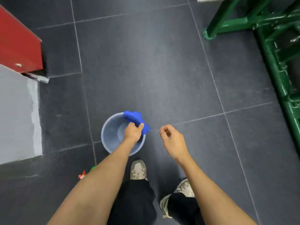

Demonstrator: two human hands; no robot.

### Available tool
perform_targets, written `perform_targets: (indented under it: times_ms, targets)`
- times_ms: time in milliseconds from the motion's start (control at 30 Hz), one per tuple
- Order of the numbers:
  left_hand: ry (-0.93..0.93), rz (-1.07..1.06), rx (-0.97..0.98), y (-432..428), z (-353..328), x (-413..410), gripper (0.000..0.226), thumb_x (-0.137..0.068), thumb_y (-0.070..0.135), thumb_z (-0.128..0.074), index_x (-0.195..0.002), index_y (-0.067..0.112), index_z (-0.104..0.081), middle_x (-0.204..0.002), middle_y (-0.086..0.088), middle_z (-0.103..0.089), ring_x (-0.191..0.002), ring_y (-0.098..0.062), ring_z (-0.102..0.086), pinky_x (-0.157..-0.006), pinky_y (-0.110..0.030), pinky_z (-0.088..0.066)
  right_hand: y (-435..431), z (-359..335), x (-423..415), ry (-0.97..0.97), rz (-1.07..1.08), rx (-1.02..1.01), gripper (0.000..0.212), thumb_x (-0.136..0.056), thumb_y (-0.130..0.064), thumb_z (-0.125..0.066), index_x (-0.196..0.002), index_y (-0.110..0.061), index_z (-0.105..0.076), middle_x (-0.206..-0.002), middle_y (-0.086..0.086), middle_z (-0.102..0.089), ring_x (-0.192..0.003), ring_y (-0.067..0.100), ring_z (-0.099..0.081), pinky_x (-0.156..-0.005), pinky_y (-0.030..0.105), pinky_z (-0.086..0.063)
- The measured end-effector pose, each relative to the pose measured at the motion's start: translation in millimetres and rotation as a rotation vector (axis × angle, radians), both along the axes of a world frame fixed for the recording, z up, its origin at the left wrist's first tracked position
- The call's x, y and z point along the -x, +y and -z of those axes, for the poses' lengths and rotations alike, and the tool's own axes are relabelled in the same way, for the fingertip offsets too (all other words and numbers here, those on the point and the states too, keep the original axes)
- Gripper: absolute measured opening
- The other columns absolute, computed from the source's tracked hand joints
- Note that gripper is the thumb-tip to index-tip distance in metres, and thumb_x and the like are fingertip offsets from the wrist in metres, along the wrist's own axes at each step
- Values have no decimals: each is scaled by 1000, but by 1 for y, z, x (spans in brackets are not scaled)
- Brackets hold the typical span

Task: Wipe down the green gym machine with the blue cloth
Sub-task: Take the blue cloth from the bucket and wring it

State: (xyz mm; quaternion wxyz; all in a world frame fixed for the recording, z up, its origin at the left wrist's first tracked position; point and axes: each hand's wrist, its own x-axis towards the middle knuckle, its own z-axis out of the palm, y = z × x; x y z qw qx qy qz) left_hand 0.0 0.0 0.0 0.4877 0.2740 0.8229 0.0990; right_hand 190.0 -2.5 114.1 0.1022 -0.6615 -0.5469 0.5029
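Note:
My left hand (pixel 133 132) grips a bunched blue cloth (pixel 135 118) above the far rim of a pale blue bucket (pixel 108 135) that stands on the dark tiled floor. To the right, my right hand (pixel 172 138) hangs over the floor with its fingers loosely curled and nothing in them. The green gym machine (pixel 267 34) fills the upper right corner, its glossy frame and foot resting on the tiles, well away from both hands.
A red panel (pixel 17 44) and a grey slab (pixel 16 114) stand along the left side. A small red and green object (pixel 84 174) lies on the floor near my left forearm. My two shoes (pixel 138 170) are just behind the bucket. Dark tiles stretch between bucket and machine.

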Motion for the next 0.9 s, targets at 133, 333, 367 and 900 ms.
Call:
perform_targets:
  times_ms: [133,333,367,900]
  targets:
    - [40,41,66,6,35,-9,40,-99,43,-63,-87,5,-66,-91,-11,-69,-98,-35,-64,-76,-33,-41,0,43,-5,-4,-17,12,12,-103,-18,-57,-103,-14,-69,-99,-2,-72,-91,15,-64,-79,19,-43]
    - [143,6,-3,11,4,-14,34,-94,21,-66,-66,14,-48,-65,-1,-53,-73,-27,-51,-61,-32,-35,5,38,-27,-14,-6,19,11,-102,-18,-59,-102,-14,-70,-98,-2,-71,-91,16,-64,-83,25,-45]
    - [117,-21,-50,14,-18,-19,26,-93,19,-66,-71,15,-52,-68,0,-57,-72,-24,-52,-58,-29,-37,6,26,-31,-7,10,21,11,-102,-18,-59,-102,-14,-70,-97,-2,-71,-91,16,-64,-82,24,-44]
    - [-778,190,-544,106,-549,-214,20,-78,11,-57,-87,22,-70,-130,-15,-66,-106,-27,-60,-91,-48,-45,87,-430,-196,536,510,-121,34,-104,-25,-60,-137,-33,-55,-128,-3,-61,-97,12,-68,-82,30,-58]
